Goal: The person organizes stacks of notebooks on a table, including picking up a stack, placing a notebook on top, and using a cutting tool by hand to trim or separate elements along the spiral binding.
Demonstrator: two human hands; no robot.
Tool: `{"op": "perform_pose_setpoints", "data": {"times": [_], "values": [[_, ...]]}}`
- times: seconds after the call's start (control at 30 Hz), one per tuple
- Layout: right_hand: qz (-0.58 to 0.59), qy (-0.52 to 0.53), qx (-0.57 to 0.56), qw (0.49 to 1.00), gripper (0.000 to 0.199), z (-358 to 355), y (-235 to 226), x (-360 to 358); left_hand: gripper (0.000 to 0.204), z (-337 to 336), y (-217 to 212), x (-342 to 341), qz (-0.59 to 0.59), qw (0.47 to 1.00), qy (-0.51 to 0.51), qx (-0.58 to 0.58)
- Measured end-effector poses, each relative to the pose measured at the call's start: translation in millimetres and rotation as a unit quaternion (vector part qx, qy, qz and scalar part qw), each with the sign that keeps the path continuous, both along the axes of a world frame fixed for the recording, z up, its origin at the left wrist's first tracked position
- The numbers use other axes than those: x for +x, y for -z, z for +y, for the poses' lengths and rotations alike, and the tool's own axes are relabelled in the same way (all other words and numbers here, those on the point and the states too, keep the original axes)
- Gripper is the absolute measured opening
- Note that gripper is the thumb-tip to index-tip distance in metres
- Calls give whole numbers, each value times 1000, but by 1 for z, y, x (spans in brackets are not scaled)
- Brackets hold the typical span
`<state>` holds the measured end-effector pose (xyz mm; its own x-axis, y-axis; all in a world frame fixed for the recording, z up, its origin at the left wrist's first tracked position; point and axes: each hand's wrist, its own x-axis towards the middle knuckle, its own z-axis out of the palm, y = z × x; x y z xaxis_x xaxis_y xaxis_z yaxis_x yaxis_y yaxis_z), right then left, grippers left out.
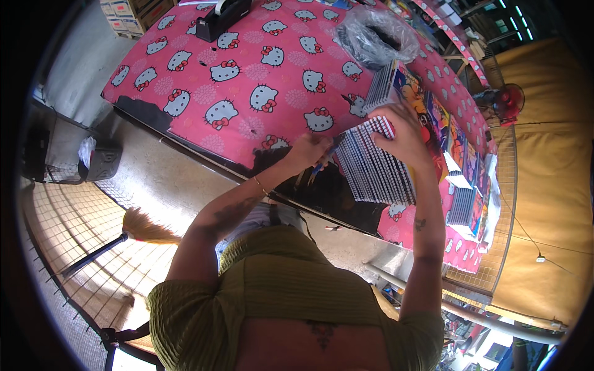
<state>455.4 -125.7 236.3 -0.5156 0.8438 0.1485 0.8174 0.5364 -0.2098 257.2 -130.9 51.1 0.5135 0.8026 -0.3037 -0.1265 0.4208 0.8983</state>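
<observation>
A stack of spiral-bound notebooks stands near the table's front edge, its rows of bound edges facing me. My right hand is closed over the stack's upper right side, thumb across the top and fingers behind. Beside the stack's left side, my left hand is closed around a slim tool with a blue part; its exact kind is hard to make out. Behind and to the right, more notebooks with colourful covers lie in a row along the table.
A pink cartoon-cat cloth covers the table, torn to black near the front edge. A black tape dispenser stands at the far left, clear plastic wrap at the back. Small notebooks sit at right; a broom is at lower left.
</observation>
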Motion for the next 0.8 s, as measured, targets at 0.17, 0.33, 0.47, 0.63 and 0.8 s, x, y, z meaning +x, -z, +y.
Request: {"op": "perform_pose_setpoints", "data": {"times": [0.17,0.33,0.47,0.63,0.8], "values": [[-2,5,-8,1000,33,0,1,4,37,3,2,-3,162,946,19,280],[-6,11,-16,1000,33,0,-1,3,38,2,-6,-2,0,997,22,-74],[-6,9,-16,1000,34,0,-2,3,37,6,-3,1,-6,995,34,-94],[-8,12,-19,1000,33,0,0,2,34,-6,13,6,262,883,-21,389],[-2,7,-16,1000,33,-1,-2,1,33,-1,22,6,45,999,14,-6]]}}
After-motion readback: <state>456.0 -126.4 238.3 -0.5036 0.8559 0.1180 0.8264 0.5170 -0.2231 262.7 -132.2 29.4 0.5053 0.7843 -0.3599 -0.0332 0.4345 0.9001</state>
